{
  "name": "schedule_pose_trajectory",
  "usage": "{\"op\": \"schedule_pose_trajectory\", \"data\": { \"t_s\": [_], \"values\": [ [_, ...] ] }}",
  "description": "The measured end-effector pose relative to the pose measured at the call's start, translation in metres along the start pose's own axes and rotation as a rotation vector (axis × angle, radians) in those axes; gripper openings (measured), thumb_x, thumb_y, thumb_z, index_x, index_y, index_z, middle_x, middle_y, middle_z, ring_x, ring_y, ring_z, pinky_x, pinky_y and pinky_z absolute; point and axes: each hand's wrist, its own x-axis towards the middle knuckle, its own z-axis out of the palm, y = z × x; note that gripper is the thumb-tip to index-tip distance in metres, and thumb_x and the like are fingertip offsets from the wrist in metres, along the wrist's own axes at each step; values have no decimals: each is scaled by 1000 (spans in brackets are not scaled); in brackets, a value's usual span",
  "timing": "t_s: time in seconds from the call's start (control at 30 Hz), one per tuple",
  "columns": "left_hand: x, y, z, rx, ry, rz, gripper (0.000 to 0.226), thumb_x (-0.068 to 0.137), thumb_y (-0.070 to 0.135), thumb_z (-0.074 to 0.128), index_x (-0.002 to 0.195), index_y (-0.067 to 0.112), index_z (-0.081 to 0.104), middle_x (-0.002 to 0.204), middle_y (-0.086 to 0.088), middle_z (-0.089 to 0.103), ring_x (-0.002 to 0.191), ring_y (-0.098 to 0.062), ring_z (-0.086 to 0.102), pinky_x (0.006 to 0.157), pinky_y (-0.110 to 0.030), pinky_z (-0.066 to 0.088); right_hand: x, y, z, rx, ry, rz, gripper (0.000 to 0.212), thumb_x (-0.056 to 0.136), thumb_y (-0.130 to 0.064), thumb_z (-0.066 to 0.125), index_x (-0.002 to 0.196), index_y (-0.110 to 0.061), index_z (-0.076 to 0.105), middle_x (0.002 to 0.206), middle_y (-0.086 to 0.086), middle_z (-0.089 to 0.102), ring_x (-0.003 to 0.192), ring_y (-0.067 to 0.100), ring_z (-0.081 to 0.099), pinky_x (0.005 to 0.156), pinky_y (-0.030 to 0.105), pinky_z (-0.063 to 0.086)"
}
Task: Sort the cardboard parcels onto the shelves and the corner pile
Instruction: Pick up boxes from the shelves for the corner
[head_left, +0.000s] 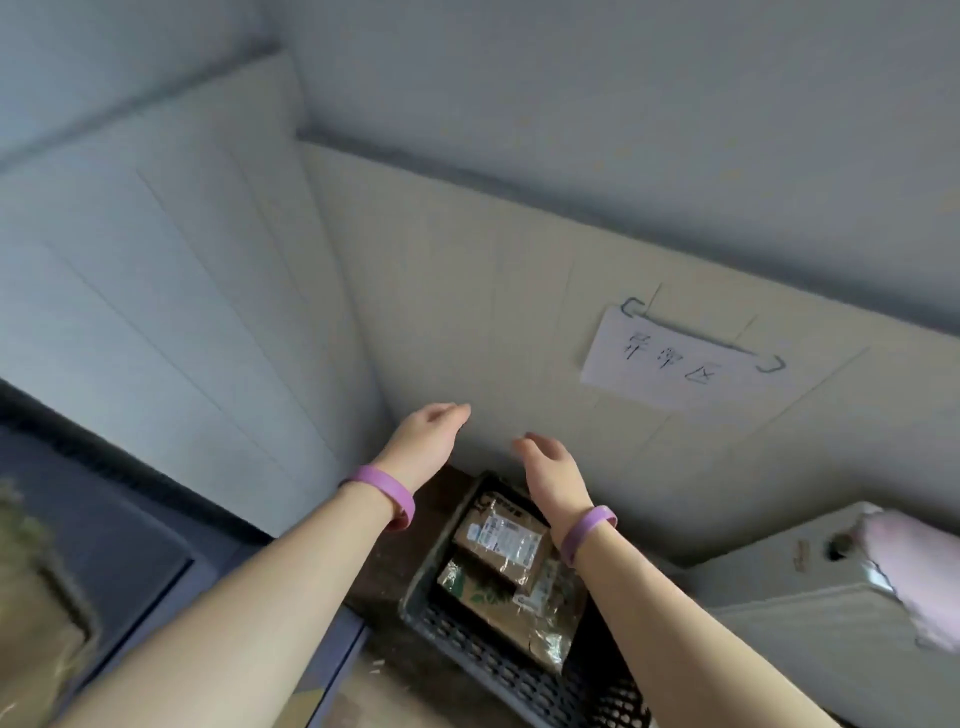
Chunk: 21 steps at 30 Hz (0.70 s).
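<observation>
1. Head view: a beige panelled wall (467, 312) meets a paler grey-white wall (156, 260) in a corner.
2. A white box (805, 597) sits at the right, with a pink cloth (924, 571) on its far edge.
3. A black lattice crate (467, 649) stands on the floor in the corner.
4. A paper sign (675, 364) with handwritten characters hangs on the beige wall.
5. Two cardboard parcels lie in the crate: the large parcel (498, 608) underneath, and the small labelled parcel (501, 540) resting on top of it.
6. The left hand (426, 441) and right hand (550, 467) are raised above the crate, palms facing each other. Their fingers are loosely curved and hold nothing.
7. A purple wristband (384, 488) circles each wrist.
</observation>
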Motion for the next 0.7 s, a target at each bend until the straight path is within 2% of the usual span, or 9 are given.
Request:
{"op": "schedule_pose_trajectory", "data": {
  "t_s": [0.1, 0.2, 0.3, 0.37, 0.4, 0.5, 0.6, 0.67, 0.7],
  "values": [
    [-64, 36, -38, -14, 65, 81, 34, 101, 32, 51, 129, 15, 60, 123, -7, 62, 117, -23, 55, 105, -30, 39, -62, -52, 7, -19, -13, -112, 50, 100, -29, 51, 146, -9, 44, 146, 4, 49, 132, 20, 46, 101, 26, 36],
    [-144, 62, -73, -25, 94, 154, 30, 104, 26, 45, 131, 15, 55, 125, -5, 56, 118, -19, 50, 95, -23, 34, -135, -93, 18, -33, -39, -219, 51, 100, -33, 51, 147, -13, 42, 147, 0, 48, 127, 19, 49, 94, 29, 44],
    [-223, 74, -105, -27, 150, 210, 41, 104, 32, 43, 139, 11, 52, 141, -6, 53, 132, -23, 47, 104, -29, 34, -215, -120, 29, -34, -66, -324, 54, 100, -33, 51, 148, -12, 40, 148, -1, 45, 128, 18, 49, 97, 33, 46],
    [-277, 78, -127, -32, 200, 244, 44, 104, 36, 43, 140, 13, 51, 143, -5, 53, 132, -23, 47, 103, -32, 35, -268, -131, 38, -48, -97, -367, 54, 99, -34, 53, 146, -11, 41, 142, -3, 49, 125, 18, 50, 97, 32, 44],
    [-302, 79, -138, -43, 222, 257, 44, 103, 38, 43, 140, 14, 51, 143, -4, 53, 132, -23, 47, 102, -32, 35, -294, -137, 41, -49, -120, -388, 51, 98, -35, 53, 143, -11, 44, 132, -4, 51, 117, 16, 52, 90, 28, 45],
    [-372, 86, -165, -57, 287, 313, 41, 103, 39, 43, 136, 16, 53, 138, -1, 55, 127, -22, 50, 94, -32, 37, -363, -152, 53, -77, -152, -429, 11, 96, -36, 52, 100, -27, 47, 92, -15, 42, 78, 5, 46, 64, 20, 37],
    [-435, 92, -189, -58, 354, 382, 24, 104, 35, 40, 112, 19, 57, 116, -1, 56, 105, -19, 51, 82, -28, 35, -423, -168, 65, -83, -180, -503, 29, 94, -36, 54, 77, -35, 30, 78, -18, 27, 65, 1, 33, 58, 18, 29],
    [-472, 92, -205, -62, 397, 402, 19, 105, 33, 39, 101, 18, 50, 106, -2, 52, 97, -19, 47, 81, -29, 36, -460, -178, 72, -102, -227, -545, 7, 95, -36, 55, 93, -35, 48, 91, -14, 42, 77, 4, 44, 68, 20, 38],
    [-490, 91, -213, -63, 416, 402, 18, 105, 34, 39, 100, 19, 48, 103, -1, 50, 96, -19, 46, 81, -30, 36, -480, -184, 76, -89, -257, -568, 22, 96, -35, 55, 116, -27, 54, 108, -8, 51, 93, 10, 52, 81, 25, 45]
  ]
}}
